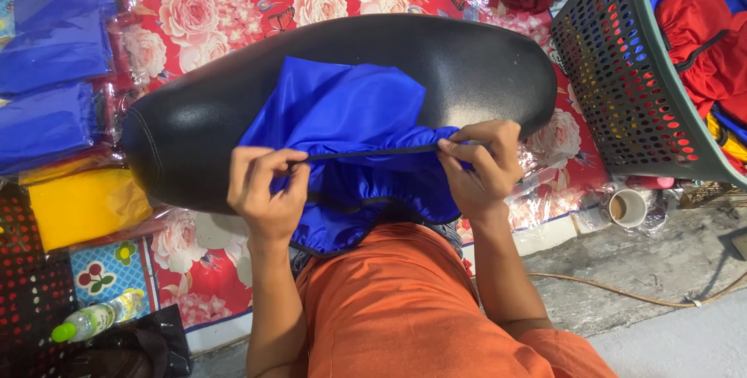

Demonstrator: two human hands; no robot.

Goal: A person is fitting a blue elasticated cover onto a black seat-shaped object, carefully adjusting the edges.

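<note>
A red mat printed with roses (233, 4) covers the ground and runs out at a pale edge near the person's knees, where bare grey concrete (669, 269) begins. On the mat lies a long black padded seat (467, 66), its rounded nose reaching the right, close to the green perforated basket (622, 90) that leans in from the upper right, filled with red and yellow cloth. The gap between seat and basket is narrow. To the left, packets of blue fabric (54, 43) and a yellow packet (82, 207) sit just beside the seat's blunt end, so that side is crowded too.

A blue fabric cover (342, 113) drapes over the middle of the seat and hangs down its near edge onto the orange-clad lap (405, 308). Along that near edge runs a dark elastic hem band (366, 153), pulled straight between both hands. The left hand (264, 191) pinches one end of the band with thumb and curled fingers; the right hand (478, 164) pinches the other end together with gathered blue cloth.

A roll of tape (627, 207) rests on the concrete at the right, and a small bottle with a green cap (93, 319) lies at the lower left.
</note>
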